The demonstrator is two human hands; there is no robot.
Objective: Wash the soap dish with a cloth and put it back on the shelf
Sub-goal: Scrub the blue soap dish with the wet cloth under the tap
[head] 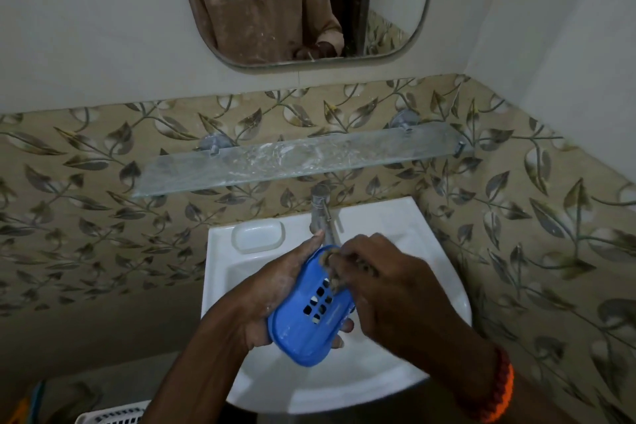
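left hand [272, 299] fingers clamped on soap dish [311, 311], tilted over sink [444, 289] for draining | right hand [392, 286] fingers pinching cloth [332, 268], scrubbing

Soap dish [309, 313]: blue plastic, oval, slotted base, tilted, held above the sink [344, 389]. Cloth [332, 267]: brownish, bunched, pressed on dish's far end. Shelf [241, 165]: glass, wet, above the sink.
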